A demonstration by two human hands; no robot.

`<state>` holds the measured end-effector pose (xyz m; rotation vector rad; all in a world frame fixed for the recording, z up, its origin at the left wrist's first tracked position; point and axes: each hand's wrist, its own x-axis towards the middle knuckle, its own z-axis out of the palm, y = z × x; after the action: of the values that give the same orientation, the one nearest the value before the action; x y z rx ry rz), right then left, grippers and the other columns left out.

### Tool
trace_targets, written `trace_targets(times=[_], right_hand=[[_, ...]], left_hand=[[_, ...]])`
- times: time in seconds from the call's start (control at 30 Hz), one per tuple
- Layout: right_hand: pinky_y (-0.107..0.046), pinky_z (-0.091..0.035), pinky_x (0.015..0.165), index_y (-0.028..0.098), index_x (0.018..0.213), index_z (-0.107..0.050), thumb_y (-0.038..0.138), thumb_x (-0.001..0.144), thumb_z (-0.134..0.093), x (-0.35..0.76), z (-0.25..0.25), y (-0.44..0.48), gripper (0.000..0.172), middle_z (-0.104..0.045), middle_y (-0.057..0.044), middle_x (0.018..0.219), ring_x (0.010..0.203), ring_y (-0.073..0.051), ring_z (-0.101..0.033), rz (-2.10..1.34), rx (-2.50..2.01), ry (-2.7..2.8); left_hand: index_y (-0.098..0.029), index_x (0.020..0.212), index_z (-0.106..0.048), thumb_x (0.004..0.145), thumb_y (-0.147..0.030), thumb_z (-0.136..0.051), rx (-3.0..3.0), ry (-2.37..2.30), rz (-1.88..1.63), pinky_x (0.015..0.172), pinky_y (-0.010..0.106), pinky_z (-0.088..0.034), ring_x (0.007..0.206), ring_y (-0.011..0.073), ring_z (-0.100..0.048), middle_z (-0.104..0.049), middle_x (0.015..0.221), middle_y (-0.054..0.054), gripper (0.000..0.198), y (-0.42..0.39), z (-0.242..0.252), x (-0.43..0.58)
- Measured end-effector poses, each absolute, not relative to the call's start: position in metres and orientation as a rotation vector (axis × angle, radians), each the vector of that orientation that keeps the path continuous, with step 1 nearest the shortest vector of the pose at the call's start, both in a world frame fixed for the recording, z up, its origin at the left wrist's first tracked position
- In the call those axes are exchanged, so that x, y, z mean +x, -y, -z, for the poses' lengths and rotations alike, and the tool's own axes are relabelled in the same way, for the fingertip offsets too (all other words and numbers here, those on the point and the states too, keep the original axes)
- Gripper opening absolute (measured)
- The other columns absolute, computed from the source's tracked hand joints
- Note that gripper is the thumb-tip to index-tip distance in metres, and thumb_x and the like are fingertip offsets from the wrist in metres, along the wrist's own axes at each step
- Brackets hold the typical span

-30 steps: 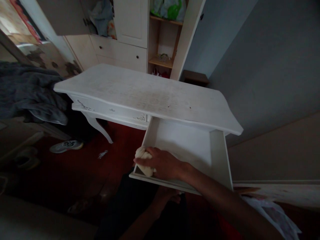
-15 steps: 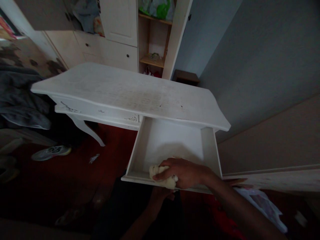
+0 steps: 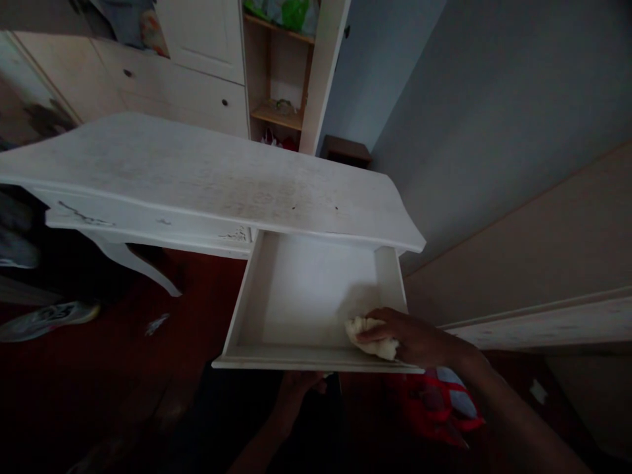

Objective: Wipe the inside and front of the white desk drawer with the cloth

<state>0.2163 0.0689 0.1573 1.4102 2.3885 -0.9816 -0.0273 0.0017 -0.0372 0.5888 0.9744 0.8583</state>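
Observation:
My right hand (image 3: pixel 402 336) is closed on a crumpled cream cloth (image 3: pixel 372 337), pressed at the inner front right corner of a pulled-out white drawer (image 3: pixel 306 289). The drawer holds nothing else that I can see. Just beneath the drawer's front edge is my left hand (image 3: pixel 299 385), its fingers curled and partly hidden. A small pale bit shows at those fingertips, too little to name. Above the drawer spreads the white desk (image 3: pixel 207 168), its top marked with grey smudges and a few dark spots.
Behind the desk stands a white wardrobe (image 3: pixel 197 79) with an open shelf section. A grey wall (image 3: pixel 494 131) runs along the right. On the dark red floor lie a sneaker (image 3: pixel 47 319), a white scrap (image 3: pixel 157 324) and a red bag (image 3: pixel 434 408).
My right hand has slid the cloth rightward along the drawer's front, from near the middle to the right corner. The view has shifted right. My left hand stays under the drawer front.

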Motion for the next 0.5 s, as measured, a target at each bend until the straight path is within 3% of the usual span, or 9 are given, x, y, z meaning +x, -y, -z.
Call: trace_targets(times=[0.1,0.2,0.33,0.5], right_hand=[[-0.042,-0.041,0.103,0.03,0.115,-0.071,0.003,0.072,-0.06,0.22,-0.145,-0.082,0.052,-0.059,-0.007,0.131,0.123,-0.026,-0.052,0.683,1.399,-2.517],[-0.044,-0.037,0.106,0.028,0.109,-0.073,0.002,0.072,-0.063,0.228,-0.128,-0.101,0.047,-0.057,-0.008,0.134,0.13,-0.028,-0.044,0.355,1.33,-2.641],[-0.05,-0.037,0.103,0.029,0.116,-0.07,0.002,0.079,-0.058,0.237,-0.117,-0.13,0.047,-0.051,-0.008,0.142,0.136,-0.031,-0.035,-0.019,1.328,-2.613],[-0.051,-0.041,0.095,0.029,0.128,-0.061,0.008,0.082,-0.056,0.226,-0.114,-0.167,0.051,-0.046,-0.011,0.143,0.131,-0.035,-0.036,-0.272,1.566,-2.451]], left_hand=[[-0.013,0.071,-0.07,0.06,-0.054,-0.08,0.6,-0.969,-0.859,0.063,0.033,-0.051,0.056,0.0182,-0.062,-0.068,0.061,0.006,0.043,-0.002,0.042,-0.026],[-0.013,0.067,-0.069,0.055,-0.058,-0.08,0.593,-0.957,-0.852,0.06,0.033,-0.05,0.053,0.018,-0.06,-0.066,0.056,0.005,0.048,-0.003,0.045,-0.025],[-0.012,0.072,-0.071,0.06,-0.056,-0.079,0.615,-0.953,-0.844,0.062,0.033,-0.051,0.057,0.0184,-0.061,-0.069,0.063,0.007,0.046,-0.003,0.045,-0.026],[-0.013,0.075,-0.071,0.061,-0.053,-0.08,0.581,-0.954,-0.861,0.063,0.033,-0.052,0.058,0.0182,-0.062,-0.07,0.066,0.006,0.044,-0.001,0.042,-0.027]])
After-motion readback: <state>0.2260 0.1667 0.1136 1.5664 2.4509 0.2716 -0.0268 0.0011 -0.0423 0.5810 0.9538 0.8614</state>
